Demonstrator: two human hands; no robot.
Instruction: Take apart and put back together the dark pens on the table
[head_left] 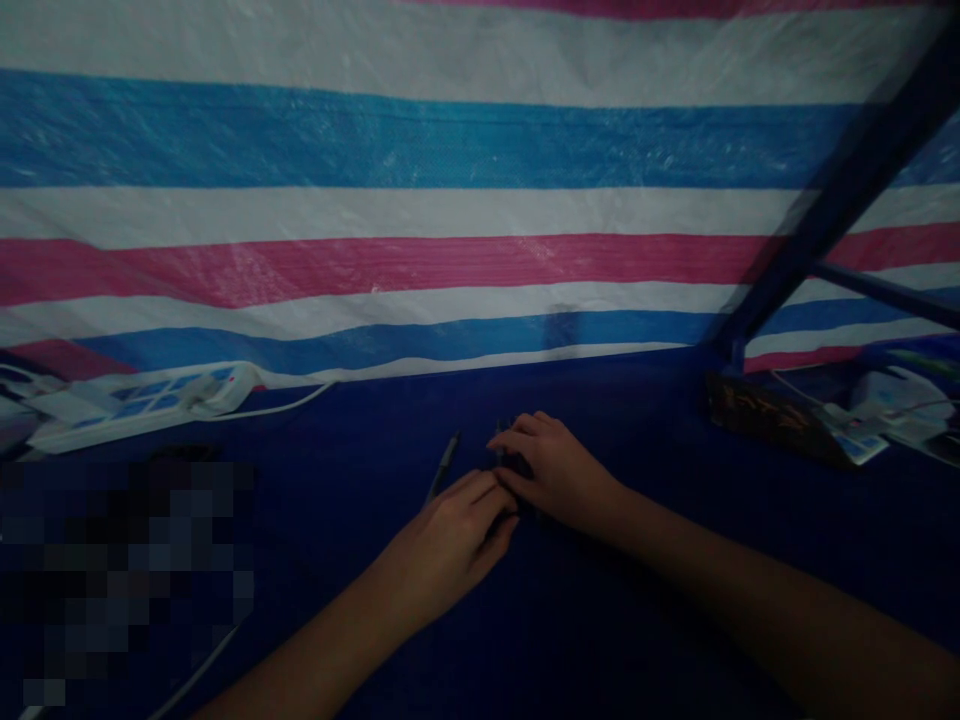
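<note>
The right hand (551, 465) curls, partly open, over one small dark object (513, 460) mid-bench; the left hand (469, 520), loosely bent, meets it. I cannot tell whether either grips. One pen (444, 465) lies beyond the left hand. Two power strips: one (82, 432) near the bench's (630, 395) back-left corner, one (862, 445) toward its right edge.

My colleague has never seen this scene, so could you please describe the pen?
On the dark blue table, below the striped sheet, find the left hand. Just beyond it, a slim dark pen slants away. It is thin and straight, unlike the wide white power strip farther left.
</note>
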